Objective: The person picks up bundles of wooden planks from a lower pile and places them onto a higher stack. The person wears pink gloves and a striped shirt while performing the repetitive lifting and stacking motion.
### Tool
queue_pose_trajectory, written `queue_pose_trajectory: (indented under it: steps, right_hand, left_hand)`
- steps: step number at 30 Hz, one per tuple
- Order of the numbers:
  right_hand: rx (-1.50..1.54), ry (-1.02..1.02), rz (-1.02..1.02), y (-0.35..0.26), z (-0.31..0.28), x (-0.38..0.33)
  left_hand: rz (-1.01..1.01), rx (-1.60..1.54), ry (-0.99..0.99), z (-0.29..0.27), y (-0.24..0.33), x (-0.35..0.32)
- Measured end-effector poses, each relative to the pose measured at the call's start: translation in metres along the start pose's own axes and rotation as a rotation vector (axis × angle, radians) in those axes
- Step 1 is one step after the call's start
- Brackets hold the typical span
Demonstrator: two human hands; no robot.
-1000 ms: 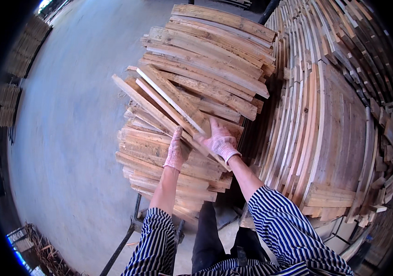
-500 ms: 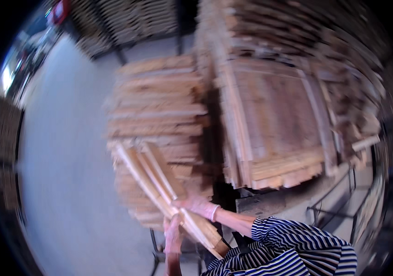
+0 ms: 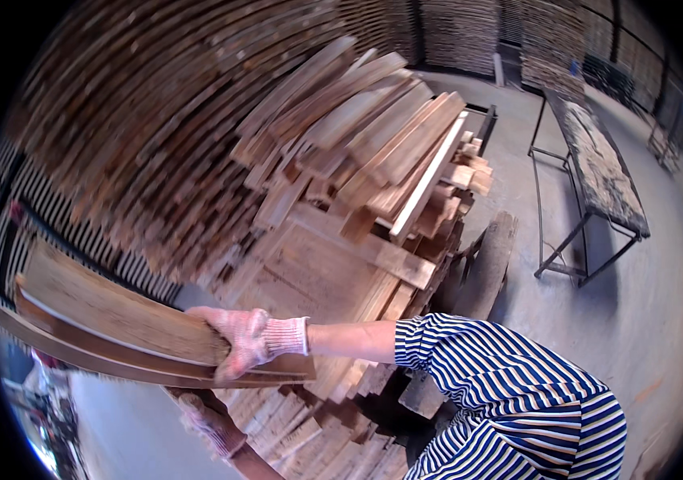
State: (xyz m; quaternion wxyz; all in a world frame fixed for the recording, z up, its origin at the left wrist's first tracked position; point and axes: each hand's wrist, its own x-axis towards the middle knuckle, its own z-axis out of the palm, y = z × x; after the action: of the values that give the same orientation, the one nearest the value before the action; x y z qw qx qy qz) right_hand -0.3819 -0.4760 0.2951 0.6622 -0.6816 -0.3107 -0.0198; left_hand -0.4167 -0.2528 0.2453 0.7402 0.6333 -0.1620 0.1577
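A small bundle of wooden planks [image 3: 117,308] spans the left of the view, lifted above the floor and lying nearly level. My right hand [image 3: 237,336], in a pinkish-white knit glove, wraps over the planks near their right end, thumb on the near side. Below the same end, my left hand [image 3: 207,418], gloved too, bears the planks from underneath; its fingers are partly hidden by them. Just beyond my right hand lies a broad, flat wood stack [image 3: 281,268].
Loose planks [image 3: 381,136] lie heaped at an angle on the far part of the stack. A tall wall of stacked boards [image 3: 157,120] rises at the far left. A dark metal-framed bench [image 3: 597,160] stands on the concrete floor at the right. More short boards [image 3: 301,432] lie below my arms.
My view has swung right. The planks, still in both hands, went from slanting over the left pile to lying nearly level at the left. My right arm now stretches across.
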Motion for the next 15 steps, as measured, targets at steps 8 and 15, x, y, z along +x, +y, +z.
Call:
queue_pose_trajectory:
  steps: [8, 15]
  right_hand:
    - [0.815, 0.301, 0.228, 0.105, -0.088, -0.108]
    - [0.537, 0.734, -0.057, -0.038, -0.230, -0.136]
  left_hand:
    - [-0.057, 0.090, -0.147, 0.178, -0.103, 0.045]
    - [-0.022, 0.422, -0.556, 0.419, 0.029, 0.135]
